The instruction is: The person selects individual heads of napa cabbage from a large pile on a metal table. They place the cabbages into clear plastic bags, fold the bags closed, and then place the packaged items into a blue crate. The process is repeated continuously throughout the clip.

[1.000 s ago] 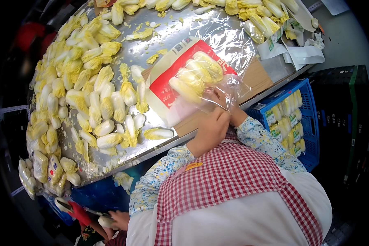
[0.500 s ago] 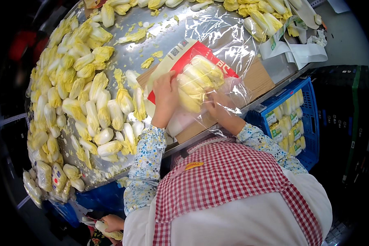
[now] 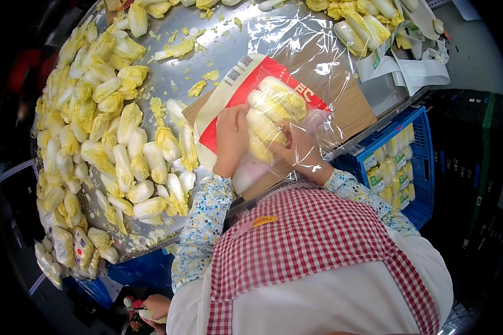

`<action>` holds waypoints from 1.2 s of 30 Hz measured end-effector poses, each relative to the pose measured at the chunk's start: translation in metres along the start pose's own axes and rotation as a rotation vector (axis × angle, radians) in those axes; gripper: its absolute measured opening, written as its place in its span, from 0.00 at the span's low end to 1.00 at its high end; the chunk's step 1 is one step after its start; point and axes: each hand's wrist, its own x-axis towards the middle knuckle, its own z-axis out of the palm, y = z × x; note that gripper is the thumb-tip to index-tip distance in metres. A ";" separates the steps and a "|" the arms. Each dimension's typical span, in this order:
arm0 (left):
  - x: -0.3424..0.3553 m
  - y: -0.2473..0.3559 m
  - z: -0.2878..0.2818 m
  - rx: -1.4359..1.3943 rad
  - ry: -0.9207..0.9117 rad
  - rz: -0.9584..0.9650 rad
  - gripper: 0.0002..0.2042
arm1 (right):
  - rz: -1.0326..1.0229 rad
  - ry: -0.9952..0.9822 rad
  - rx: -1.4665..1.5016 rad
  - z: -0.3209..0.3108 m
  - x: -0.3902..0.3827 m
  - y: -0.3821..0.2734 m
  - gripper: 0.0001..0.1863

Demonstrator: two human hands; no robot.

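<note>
A few pale yellow baby napa cabbages (image 3: 262, 125) lie side by side on a clear plastic bag (image 3: 296, 50) with a red and cream printed panel (image 3: 209, 134). My left hand (image 3: 232, 134) is closed against the left side of the cabbages, over the red panel. At their lower right, my right hand (image 3: 304, 151) has its fingers curled against the leafy ends. Glossy film lies over part of that hand, so its grip shows only partly. Beneath the bag is a brown cardboard sheet (image 3: 352, 114) at the table's near edge.
Loose cabbages (image 3: 100, 111) cover the left of the metal table (image 3: 167, 39); more lie at the far right beside white label strips (image 3: 397, 70). Packed cabbages (image 3: 61, 245) sit at the near-left corner. A blue crate (image 3: 425, 162) stands below right. Another person's hand (image 3: 156, 306) shows lower left.
My left hand has moved slightly right and down, closer against the cabbages. My right hand has shifted a little, its fingers now more curled at the leafy ends.
</note>
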 end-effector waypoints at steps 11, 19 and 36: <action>-0.002 0.000 -0.001 -0.122 0.016 -0.060 0.12 | 0.331 -0.114 0.711 -0.003 -0.003 0.033 0.17; -0.008 -0.006 -0.001 -0.084 -0.041 -0.085 0.14 | 0.470 -0.203 1.157 0.011 0.001 0.049 0.18; -0.007 0.008 -0.015 0.128 -0.175 0.147 0.24 | -0.122 -0.024 0.229 0.031 0.016 0.065 0.18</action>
